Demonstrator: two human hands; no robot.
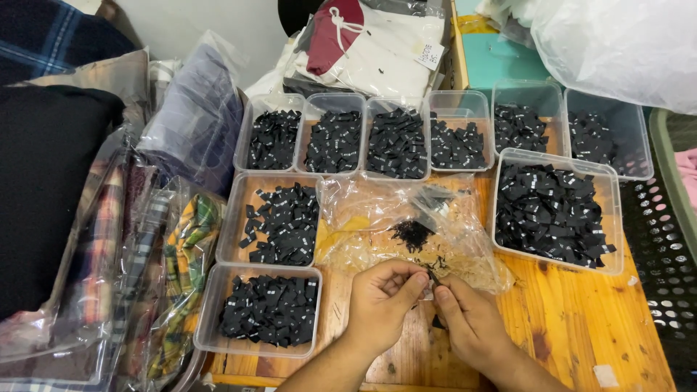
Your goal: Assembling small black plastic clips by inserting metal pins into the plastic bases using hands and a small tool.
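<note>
The fingers (415, 282) of both hands meet low in the middle of the frame, pinching one small black label (433, 277) between thumb and forefinger tips. The left hand (382, 299) curls in from the lower centre; the right hand (465, 316) comes from the lower right, its fingertips pressed against the left's around the label, just above the wooden tabletop (581, 327).

At the far left of the frame lie bagged folded clothes (145, 239) in plaid and dark cloth, stacked in clear wrappers. Next to them, at lower left, a clear plastic tub (258, 308) holds black labels, and another such tub (272, 221) sits just above it. Along the upper middle runs a row of smaller tubs (363, 138), each filled with the same black labels. Just above the hands, in the centre, a crumpled clear plastic bag (406, 229) lies open with a small heap of labels on it. To the right of the bag stands a larger tub (555, 210), well filled. At the top, behind the row, is a folded cream and maroon garment (370, 40), and in the upper right corner a white plastic bag (617, 43). A black perforated crate (664, 239) edges the far right.
</note>
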